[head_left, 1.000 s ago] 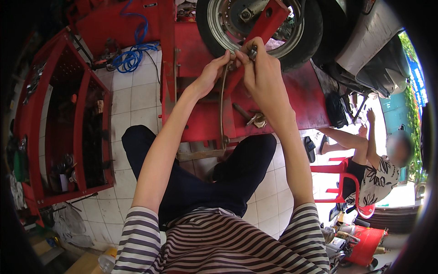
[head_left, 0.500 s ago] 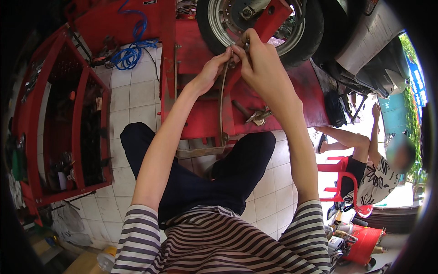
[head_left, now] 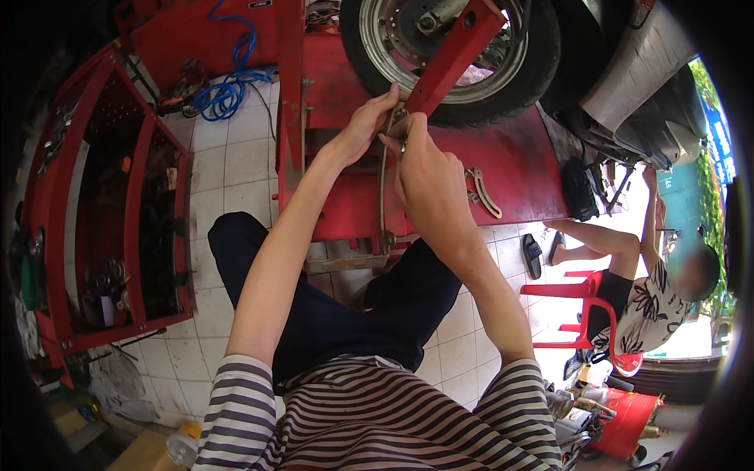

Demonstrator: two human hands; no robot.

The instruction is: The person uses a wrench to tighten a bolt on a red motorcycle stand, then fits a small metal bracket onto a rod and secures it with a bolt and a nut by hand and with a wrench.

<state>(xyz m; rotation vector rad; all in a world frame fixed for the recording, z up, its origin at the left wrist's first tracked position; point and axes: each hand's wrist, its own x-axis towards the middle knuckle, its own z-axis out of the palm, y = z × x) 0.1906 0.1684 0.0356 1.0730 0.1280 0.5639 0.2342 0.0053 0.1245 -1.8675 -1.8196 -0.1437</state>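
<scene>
A red metal arm (head_left: 452, 59) slants down in front of a wheel (head_left: 506, 102) toward my hands. From its lower end a thin curved metal strip (head_left: 382, 184) runs down to the front of the red platform (head_left: 518, 184). My left hand (head_left: 364, 129) is closed at the strip's upper end, fingertips beside the joint with the arm. Just below that joint, my right hand (head_left: 430, 169) is pinched closed with its knuckles up; a small metallic bit shows at its fingertips, too hidden to name. A slotted curved metal bracket (head_left: 484, 195) lies on the platform right of my right hand.
A red open cabinet (head_left: 141, 212) stands at left, near a coiled blue hose (head_left: 224, 98) on the tiles. At right, a person sits on a red chair (head_left: 581, 306), a black sandal (head_left: 532, 255) nearby. A red bin of parts (head_left: 628, 420) is at lower right.
My right hand has come down from the arm's lower end to just below the joint, its knuckles now turned up. The slotted bracket's curved part has come into view. My left hand has barely moved.
</scene>
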